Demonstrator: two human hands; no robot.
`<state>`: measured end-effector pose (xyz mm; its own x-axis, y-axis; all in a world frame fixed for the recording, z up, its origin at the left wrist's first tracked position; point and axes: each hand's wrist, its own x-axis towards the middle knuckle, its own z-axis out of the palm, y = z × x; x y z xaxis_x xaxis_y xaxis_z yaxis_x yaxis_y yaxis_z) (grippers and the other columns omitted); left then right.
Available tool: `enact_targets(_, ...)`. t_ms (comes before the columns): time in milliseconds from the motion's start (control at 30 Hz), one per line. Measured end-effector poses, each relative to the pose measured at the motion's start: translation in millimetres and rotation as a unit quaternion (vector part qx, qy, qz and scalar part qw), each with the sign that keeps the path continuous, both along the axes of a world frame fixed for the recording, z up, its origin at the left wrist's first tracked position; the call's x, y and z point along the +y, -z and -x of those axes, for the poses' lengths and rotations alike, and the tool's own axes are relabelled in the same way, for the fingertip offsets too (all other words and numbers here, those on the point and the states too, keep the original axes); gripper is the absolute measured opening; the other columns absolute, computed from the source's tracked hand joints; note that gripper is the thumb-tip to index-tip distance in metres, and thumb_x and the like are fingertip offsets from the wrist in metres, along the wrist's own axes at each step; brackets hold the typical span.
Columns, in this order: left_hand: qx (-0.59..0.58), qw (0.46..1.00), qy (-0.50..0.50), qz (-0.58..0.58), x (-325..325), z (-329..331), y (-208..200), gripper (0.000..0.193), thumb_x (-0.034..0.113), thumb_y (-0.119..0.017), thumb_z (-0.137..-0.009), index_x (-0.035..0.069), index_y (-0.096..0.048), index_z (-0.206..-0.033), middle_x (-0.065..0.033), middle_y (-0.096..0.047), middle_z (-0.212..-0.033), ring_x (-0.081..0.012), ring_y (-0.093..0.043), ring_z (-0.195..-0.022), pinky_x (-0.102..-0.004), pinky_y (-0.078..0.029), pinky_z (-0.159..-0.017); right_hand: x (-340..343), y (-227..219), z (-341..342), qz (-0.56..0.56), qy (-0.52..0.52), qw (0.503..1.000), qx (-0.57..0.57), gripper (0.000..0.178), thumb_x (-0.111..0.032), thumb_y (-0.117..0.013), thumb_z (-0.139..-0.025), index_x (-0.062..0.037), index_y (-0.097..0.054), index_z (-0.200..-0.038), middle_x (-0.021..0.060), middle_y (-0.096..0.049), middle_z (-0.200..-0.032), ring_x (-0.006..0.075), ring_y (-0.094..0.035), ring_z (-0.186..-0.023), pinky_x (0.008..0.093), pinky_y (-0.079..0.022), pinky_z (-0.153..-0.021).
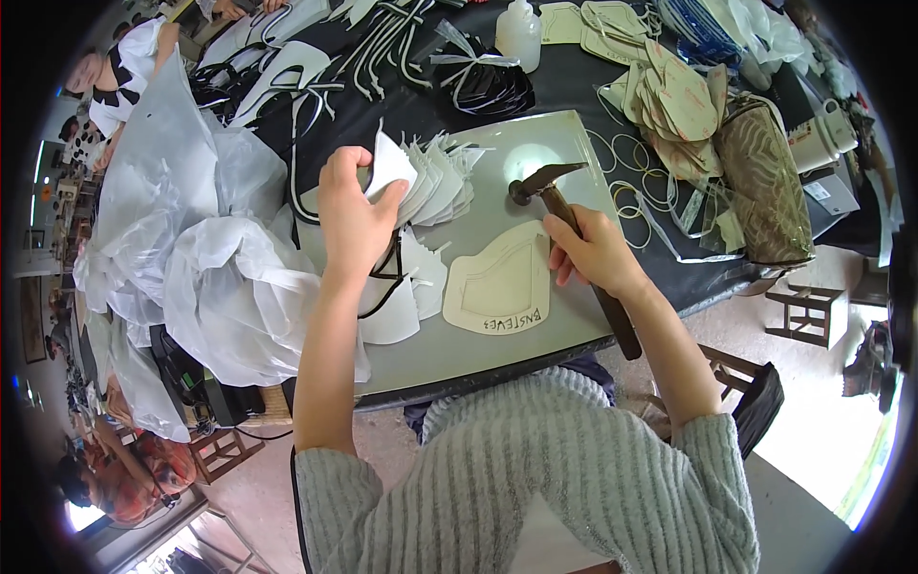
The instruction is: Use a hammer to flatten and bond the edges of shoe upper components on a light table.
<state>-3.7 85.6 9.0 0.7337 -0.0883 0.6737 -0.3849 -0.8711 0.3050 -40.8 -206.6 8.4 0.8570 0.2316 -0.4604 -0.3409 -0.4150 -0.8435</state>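
Note:
My right hand (595,251) grips a hammer (617,316) by its wooden handle, its dark metal head (545,182) raised at the far end of the handle. Between the thumb and fingers of my left hand (356,215) is a white cut piece (387,167) with a pointed tip. Just right of that hand, similar white pieces (442,182) lie fanned in an overlapping row. More white pieces with a black cord (390,311) rest below my left wrist. A cream pattern template (497,287) with a drawn outline lies flat between my hands, on a pale work board (469,359).
Crumpled clear plastic bags (239,297) fill the left side. Bundled straps (392,48), a black bagged bundle (488,81) and a white bottle (519,36) stand beyond the board. Stacked card templates (674,110), loose rings and a brown patterned roll (765,182) lie right. Another person (124,62) is far left.

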Motion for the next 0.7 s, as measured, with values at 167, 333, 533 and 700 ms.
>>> enact_targets(167, 0.138, 0.943, 0.106, 0.284, -17, 26, -17, 0.020, 0.013, -0.070, -0.091, 0.000, -0.056, -0.097, -0.0088, -0.068, -0.083, -0.0125, -0.064, -0.073, -0.0259, -0.050, -0.066, -4, 5, 5, -0.001, 0.005, 1.000, -0.029, 0.035, -0.032, -0.055, -0.101, 0.0003, -0.057, -0.088, 0.0066, -0.065, -0.069, 0.0119, -0.063, -0.053, 0.0226, -0.039, -0.040)
enact_targets(333, 0.436, 0.816, 0.233, 0.300, -68, 74, 5, 0.029, 0.010, -0.074, -0.085, -0.003, -0.055, -0.103, -0.0149, -0.071, -0.089, -0.0180, -0.070, -0.082, -0.0294, -0.052, -0.072, 0, 4, -9, 0.011, 0.003, 0.999, -0.040, 0.034, -0.032, -0.060, -0.098, 0.0007, -0.058, -0.088, 0.0072, -0.067, -0.070, 0.0131, -0.066, -0.056, 0.0235, -0.041, -0.041)
enact_targets(533, 0.422, 0.835, 0.164, 0.313, -89, 93, 8, 0.045, 0.011, -0.076, -0.083, 0.002, -0.049, -0.118, -0.0166, -0.073, -0.085, -0.0257, -0.073, -0.077, -0.0336, -0.053, -0.066, -2, 5, -10, 0.032, -0.034, 0.998, -0.053, 0.028, -0.025, -0.068, -0.091, 0.0006, -0.057, -0.087, 0.0071, -0.067, -0.070, 0.0135, -0.067, -0.058, 0.0260, -0.047, -0.047)
enact_targets(700, 0.427, 0.859, 0.170, 0.226, -85, 89, 13, 0.047, 0.012, -0.076, -0.081, 0.001, -0.049, -0.118, -0.0185, -0.071, -0.083, -0.0296, -0.072, -0.076, -0.0353, -0.053, -0.067, -4, 12, -8, 0.038, -0.062, 0.991, -0.115, 0.026, -0.017, -0.075, -0.080, 0.0001, -0.056, -0.085, 0.0056, -0.064, -0.069, 0.0158, -0.067, -0.058, 0.0284, -0.051, -0.054)
